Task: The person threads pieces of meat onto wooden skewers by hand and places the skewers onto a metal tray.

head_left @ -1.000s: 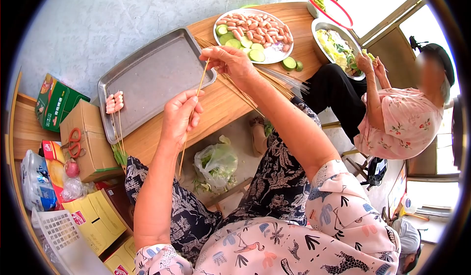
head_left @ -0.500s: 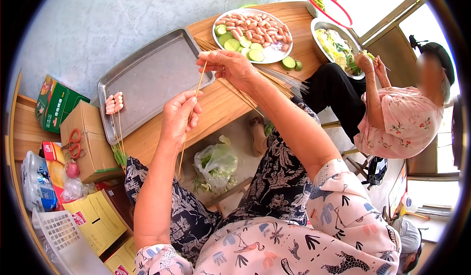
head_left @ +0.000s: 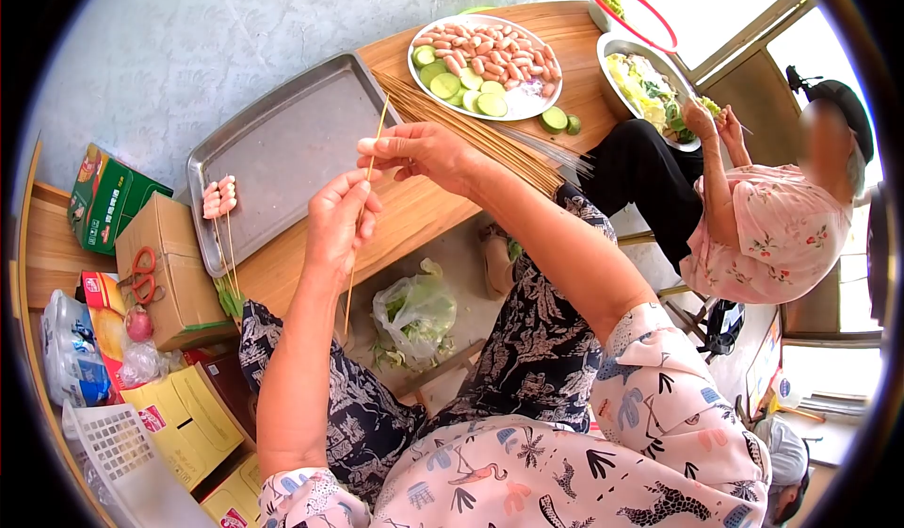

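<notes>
1. The left hand (head_left: pixel 341 217) pinches a wooden stick (head_left: pixel 381 118) between thumb and fingers partway along, its other fingers curled in
2. The right hand (head_left: pixel 424 156), just above and to the right of the left hand, has thumb and forefinger pressed together on the stick's upper part; the tip juts past these fingers and the lower end hangs below the left hand
3. No food shows on the held stick, so this one looks unfilled
4. Done, as far as shows: a small group of pink pieces (head_left: pixel 219 197) on at least two sticks, resting in the tray (head_left: pixel 292 142) well to the left of the left hand
5. Left over: many loose sausages (head_left: pixel 494 49) and green slices (head_left: pixel 492 104) on the plate (head_left: pixel 518 116) beyond the right hand, and a bundle of bare sticks (head_left: pixel 471 137) between that hand and the plate; most seems unthreaded
6. The tray's raised rim is just beyond both hands, and its bare floor leaves wide room leftward
7. The front edge of the table (head_left: pixel 414 217) runs below the right hand; under the left hand the stick's lower end hangs past that edge, near a bag of greens (head_left: pixel 414 311) lower down
</notes>
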The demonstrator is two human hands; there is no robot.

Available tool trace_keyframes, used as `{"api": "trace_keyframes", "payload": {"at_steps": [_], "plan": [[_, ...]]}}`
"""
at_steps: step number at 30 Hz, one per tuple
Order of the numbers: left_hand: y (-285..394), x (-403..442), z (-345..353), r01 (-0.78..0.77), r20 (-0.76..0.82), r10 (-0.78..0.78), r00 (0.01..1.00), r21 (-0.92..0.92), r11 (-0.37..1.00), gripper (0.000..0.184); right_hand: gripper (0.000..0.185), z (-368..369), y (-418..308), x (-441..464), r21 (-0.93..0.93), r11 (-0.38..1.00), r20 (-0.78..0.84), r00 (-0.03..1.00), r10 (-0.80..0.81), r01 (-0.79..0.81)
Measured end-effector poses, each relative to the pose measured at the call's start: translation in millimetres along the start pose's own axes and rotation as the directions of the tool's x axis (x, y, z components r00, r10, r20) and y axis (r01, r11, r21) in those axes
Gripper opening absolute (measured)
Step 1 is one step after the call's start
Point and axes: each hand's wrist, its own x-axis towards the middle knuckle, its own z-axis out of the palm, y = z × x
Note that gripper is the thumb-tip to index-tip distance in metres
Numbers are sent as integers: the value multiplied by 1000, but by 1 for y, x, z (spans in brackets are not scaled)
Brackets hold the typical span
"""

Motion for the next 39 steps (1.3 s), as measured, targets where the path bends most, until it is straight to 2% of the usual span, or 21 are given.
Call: {"api": "trace_keyframes", "payload": {"at_steps": [2,6,9,11,12,15,17,20,22,23,24,26,28,29,30,33,35,36,38,39], "plan": [[0,1,0,1,-12,-1,1000,-10,1000,19,21,3,3,1,2,1000,35,999,3,-3],[-1,2,-1,1,-16,-1,1000,-26,1000,18,25,7,5,-1,-91,996,-9,1000,-13,12],[1,4,1,-12,-11,12,1000,-49,999,17,27,2,3,-2,-18,1000,47,999,-16,17],[2,5,1,-21,-19,20,1000,-65,998,16,33,-2,0,1,129,991,-32,999,-23,27],[2,4,2,-18,-20,17,1000,-59,998,17,33,-7,-1,4,129,991,-33,999,-24,28],[3,4,1,-20,-13,20,1000,-52,998,18,35,-36,5,14,-120,993,-169,985,-34,14],[3,5,1,-27,-8,26,1000,-53,998,18,27,-64,21,30,-365,931,-278,955,-105,-4],[6,4,0,-24,-16,23,1000,-56,998,18,23,-115,40,53,-478,869,-478,868,-134,-129],[7,5,0,-37,-12,36,999,-67,997,18,28,-149,45,69,-643,753,-501,820,-276,-140],[8,6,0,-39,-16,38,999,-67,997,18,28,-158,41,74,-747,632,-529,761,-377,-206],[9,6,2,-37,-16,36,999,-60,998,18,27,-168,37,77,-803,561,-497,744,-447,-201],[10,6,4,-32,-15,31,999,-52,998,18,32,-176,26,90,-852,409,-517,654,-553,-328],[9,6,6,-14,-4,14,1000,-58,998,19,34,-183,5,98,-851,358,-519,713,-472,-383],[9,6,7,-21,5,21,1000,-72,997,19,36,-193,10,112,-893,303,-449,676,-584,-331],[10,5,8,-21,0,21,1000,-71,997,19,36,-199,8,116,-895,228,-443,711,-545,-383],[13,3,11,5,-9,-6,1000,-73,997,20,34,-203,5,137,-886,202,-460,739,-491,-417],[15,2,10,5,-12,-6,1000,-77,997,20,33,-208,9,149,-884,110,-451,767,-458,-454],[15,2,10,3,-11,-4,1000,-83,997,20,33,-210,11,155,-885,112,-449,768,-456,-451],[16,1,10,8,-16,-9,1000,-90,996,19,36,-208,11,161,-838,65,-527,769,-362,-542],[17,1,11,22,-19,-25,1000,-101,995,18,36,-207,10,164,-840,66,-523,773,-359,-538]]}}
